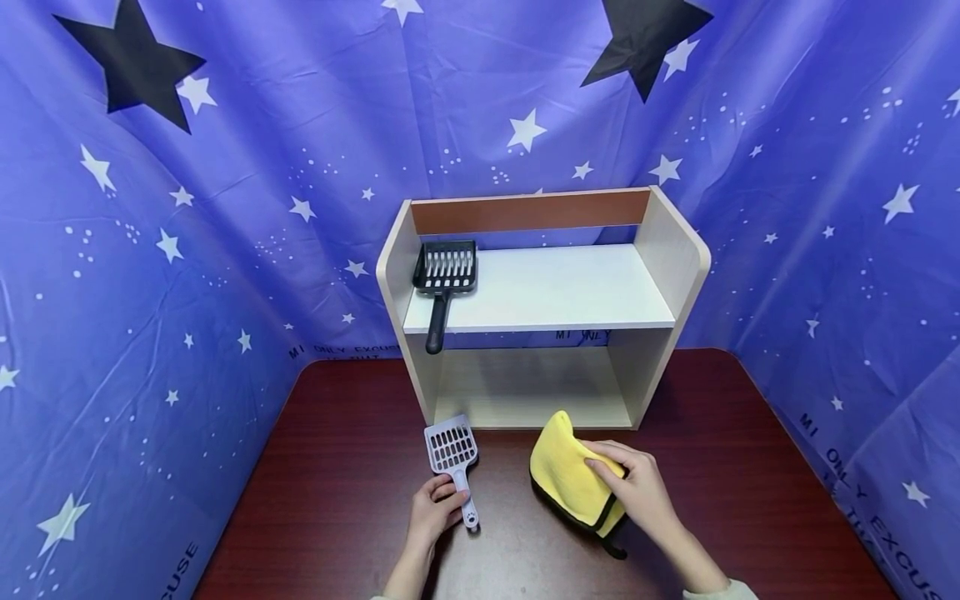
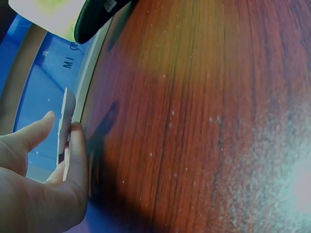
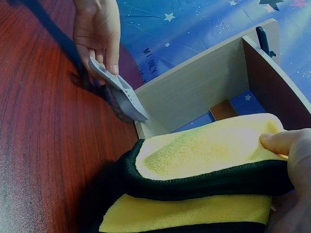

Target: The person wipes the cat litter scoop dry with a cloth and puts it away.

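Note:
My left hand (image 1: 432, 512) holds a light grey slotted litter scoop (image 1: 452, 444) by its handle, in front of the shelf's left side. In the left wrist view the scoop (image 2: 66, 119) appears edge-on between thumb and fingers. My right hand (image 1: 637, 482) pinches a folded yellow cloth (image 1: 567, 471) with dark edging, to the right of the scoop. The right wrist view shows the thumb on top of the cloth (image 3: 209, 150); the fingers beneath are mostly hidden. Both scoop and cloth appear raised off the table.
A two-tier shelf (image 1: 555, 287) stands at the back of the dark red wooden table (image 1: 337, 483). On its upper board, at the left, lies a black litter scoop (image 1: 446, 267), its handle sticking out over the front edge. Blue star-patterned curtains (image 1: 247, 208) surround the table.

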The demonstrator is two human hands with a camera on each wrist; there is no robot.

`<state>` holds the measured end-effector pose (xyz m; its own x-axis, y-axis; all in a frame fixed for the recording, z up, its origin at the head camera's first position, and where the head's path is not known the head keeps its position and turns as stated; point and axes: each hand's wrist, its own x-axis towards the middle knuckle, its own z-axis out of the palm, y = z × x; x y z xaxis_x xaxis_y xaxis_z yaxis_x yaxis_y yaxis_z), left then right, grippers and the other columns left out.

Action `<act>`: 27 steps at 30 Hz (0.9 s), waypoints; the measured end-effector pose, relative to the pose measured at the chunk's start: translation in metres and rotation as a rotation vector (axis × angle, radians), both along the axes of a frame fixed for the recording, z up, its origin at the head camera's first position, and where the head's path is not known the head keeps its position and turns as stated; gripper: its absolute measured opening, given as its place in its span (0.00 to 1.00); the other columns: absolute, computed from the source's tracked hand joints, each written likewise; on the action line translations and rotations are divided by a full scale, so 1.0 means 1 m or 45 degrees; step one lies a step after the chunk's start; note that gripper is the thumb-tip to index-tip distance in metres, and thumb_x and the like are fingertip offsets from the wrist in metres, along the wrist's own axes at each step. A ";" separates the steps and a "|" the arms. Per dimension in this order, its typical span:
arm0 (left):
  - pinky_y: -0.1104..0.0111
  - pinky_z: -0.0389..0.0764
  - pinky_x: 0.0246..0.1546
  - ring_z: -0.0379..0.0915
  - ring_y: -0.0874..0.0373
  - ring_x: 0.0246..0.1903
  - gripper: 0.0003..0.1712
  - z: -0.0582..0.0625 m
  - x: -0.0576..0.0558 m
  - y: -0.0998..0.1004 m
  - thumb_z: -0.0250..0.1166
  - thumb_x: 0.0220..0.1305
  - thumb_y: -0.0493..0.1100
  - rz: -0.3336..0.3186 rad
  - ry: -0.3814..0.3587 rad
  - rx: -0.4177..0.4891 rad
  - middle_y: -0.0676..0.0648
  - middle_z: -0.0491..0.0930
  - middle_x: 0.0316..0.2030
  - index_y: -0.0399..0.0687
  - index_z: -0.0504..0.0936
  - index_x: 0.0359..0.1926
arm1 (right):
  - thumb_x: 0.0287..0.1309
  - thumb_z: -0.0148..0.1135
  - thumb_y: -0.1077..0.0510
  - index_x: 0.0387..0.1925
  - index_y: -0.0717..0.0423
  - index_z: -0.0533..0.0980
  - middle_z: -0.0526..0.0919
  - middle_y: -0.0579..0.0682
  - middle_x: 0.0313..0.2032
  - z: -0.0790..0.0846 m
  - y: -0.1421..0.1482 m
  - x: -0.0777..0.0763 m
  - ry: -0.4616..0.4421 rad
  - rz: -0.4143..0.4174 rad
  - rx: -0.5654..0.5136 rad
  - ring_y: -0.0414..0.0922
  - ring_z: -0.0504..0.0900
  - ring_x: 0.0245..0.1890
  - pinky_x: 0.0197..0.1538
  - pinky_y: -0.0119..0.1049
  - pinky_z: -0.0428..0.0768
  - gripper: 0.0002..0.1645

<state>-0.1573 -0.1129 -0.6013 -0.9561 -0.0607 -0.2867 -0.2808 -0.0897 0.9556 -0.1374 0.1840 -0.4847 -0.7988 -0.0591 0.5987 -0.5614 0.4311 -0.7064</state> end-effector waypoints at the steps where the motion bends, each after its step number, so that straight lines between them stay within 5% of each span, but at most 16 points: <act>1: 0.69 0.87 0.35 0.79 0.65 0.32 0.34 0.001 0.000 0.000 0.68 0.58 0.30 0.000 0.000 -0.001 0.43 0.84 0.42 0.19 0.63 0.61 | 0.45 0.68 0.80 0.39 0.69 0.85 0.89 0.62 0.35 0.000 0.000 0.000 0.000 0.003 -0.002 0.24 0.82 0.42 0.43 0.13 0.77 0.16; 18: 0.73 0.83 0.27 0.78 0.66 0.29 0.38 0.016 0.008 0.000 0.66 0.58 0.29 -0.033 0.034 0.015 0.41 0.84 0.47 0.20 0.60 0.65 | 0.48 0.68 0.77 0.41 0.67 0.85 0.89 0.60 0.36 0.004 0.000 0.001 -0.053 -0.005 0.016 0.29 0.84 0.39 0.38 0.15 0.78 0.15; 27: 0.73 0.86 0.35 0.82 0.67 0.35 0.33 0.030 0.010 -0.003 0.63 0.58 0.26 -0.096 0.130 0.037 0.23 0.76 0.56 0.18 0.64 0.64 | 0.49 0.70 0.73 0.43 0.65 0.85 0.90 0.58 0.38 -0.014 0.007 -0.009 -0.114 -0.047 0.061 0.27 0.82 0.38 0.36 0.16 0.78 0.16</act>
